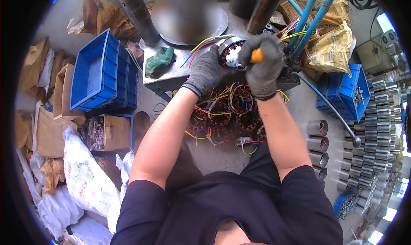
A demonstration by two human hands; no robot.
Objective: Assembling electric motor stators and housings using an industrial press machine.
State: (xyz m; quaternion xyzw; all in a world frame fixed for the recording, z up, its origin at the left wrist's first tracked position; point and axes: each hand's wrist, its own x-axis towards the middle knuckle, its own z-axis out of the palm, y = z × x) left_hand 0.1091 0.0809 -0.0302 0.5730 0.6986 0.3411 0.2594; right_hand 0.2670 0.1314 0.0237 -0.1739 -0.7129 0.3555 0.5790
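Both hands wear dark grey knit gloves. My left hand (208,70) grips the side of a round motor stator (231,51) with red windings and coloured wires (205,46) trailing to the left. It rests on a grey metal press table (171,76). My right hand (262,65) is closed around a tool with an orange handle (257,55), held against the right side of the stator. The tool's tip is hidden behind the glove.
A green rag (159,61) lies on the press table. A pile of wound stators (227,114) sits on the floor below my arms. Stacked blue crates (100,71) stand left, metal cylinders (319,144) and another blue crate (346,95) right, bags and boxes (77,159) lower left.
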